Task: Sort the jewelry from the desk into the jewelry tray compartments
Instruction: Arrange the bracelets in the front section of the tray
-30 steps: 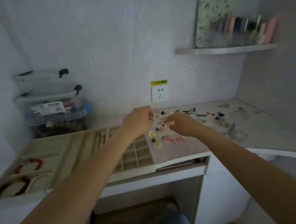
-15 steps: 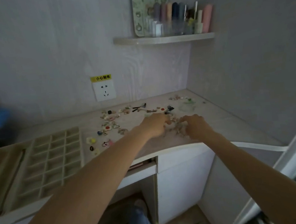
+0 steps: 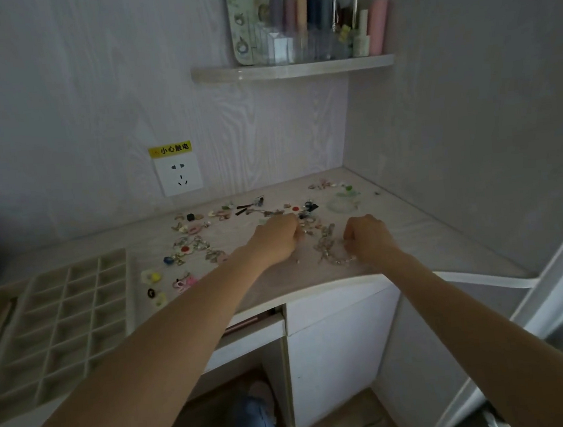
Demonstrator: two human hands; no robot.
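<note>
— Where's the tray?
— The jewelry tray (image 3: pixel 60 324) sits far left; loose jewelry (image 3: pixel 193 242) lies on the desk (image 3: pixel 430 233).
— And the hands?
— Left hand (image 3: pixel 276 241) and right hand (image 3: pixel 366 237) are curled beside a chain (image 3: pixel 326 247); I can't tell what they hold.

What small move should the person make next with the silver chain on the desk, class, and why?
Probably lift the silver chain clear. Both hands, left and right, have curled fingers at it, though the grip itself is hidden. It lies among loose jewelry, and the grid tray waits to the left.
</note>
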